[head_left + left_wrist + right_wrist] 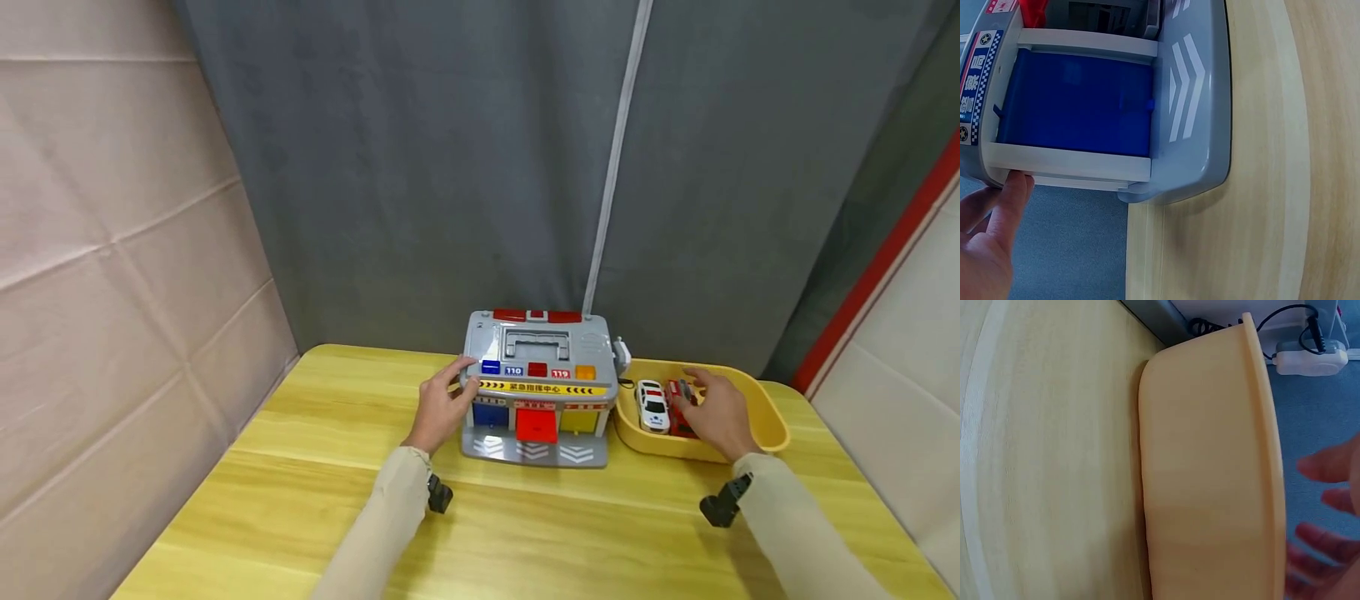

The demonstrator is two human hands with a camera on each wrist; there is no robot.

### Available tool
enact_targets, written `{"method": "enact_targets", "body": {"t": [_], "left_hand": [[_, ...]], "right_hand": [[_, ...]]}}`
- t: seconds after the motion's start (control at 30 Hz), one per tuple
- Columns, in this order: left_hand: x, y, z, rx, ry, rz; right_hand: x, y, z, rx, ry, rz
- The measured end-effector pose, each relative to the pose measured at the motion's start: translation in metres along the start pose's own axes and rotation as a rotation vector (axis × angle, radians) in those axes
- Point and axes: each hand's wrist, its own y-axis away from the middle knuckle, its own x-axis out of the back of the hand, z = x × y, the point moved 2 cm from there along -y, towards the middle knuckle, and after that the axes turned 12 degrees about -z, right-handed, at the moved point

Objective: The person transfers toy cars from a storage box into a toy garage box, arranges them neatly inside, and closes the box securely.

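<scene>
A grey toy emergency-station garage (pixel 536 358) stands near the table's back edge. Its blue door (pixel 1079 103) is down, while the red door (pixel 537 426) sticks out from the middle bay. My left hand (pixel 444 408) rests its fingertips against the garage's left side, fingers fairly straight. To the right is a yellow bin (pixel 768 425) holding a white toy car (pixel 652 407) and a red toy vehicle (pixel 677 403). My right hand (pixel 716 412) hovers over the bin beside the red vehicle, fingers apart. In the right wrist view the bin wall hides the cars.
A white handset-like piece with a black cord (pixel 1313 361) hangs on the garage's right side, close to the bin. Behind the wooden table (pixel 300 467) hangs a grey curtain (pixel 420 183). Pale walls flank both sides.
</scene>
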Motion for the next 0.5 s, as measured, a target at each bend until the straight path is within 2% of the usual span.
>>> {"method": "enact_targets", "body": {"t": [0.17, 0.3, 0.4, 0.5], "left_hand": [[-0.001, -0.001, 0.001, 0.014, -0.007, -0.004], [-0.002, -0.001, 0.002, 0.014, -0.004, -0.003], [-0.003, -0.002, 0.003, 0.014, -0.001, -0.009], [-0.003, -0.003, 0.004, 0.01, 0.004, -0.004]], "right_hand": [[-0.001, -0.006, 0.01, -0.157, -0.052, -0.175], [0.001, -0.013, 0.017, -0.262, -0.152, -0.317], [0.003, -0.019, 0.023, -0.303, -0.226, -0.394], [0.003, -0.024, 0.026, -0.311, -0.267, -0.427]]}}
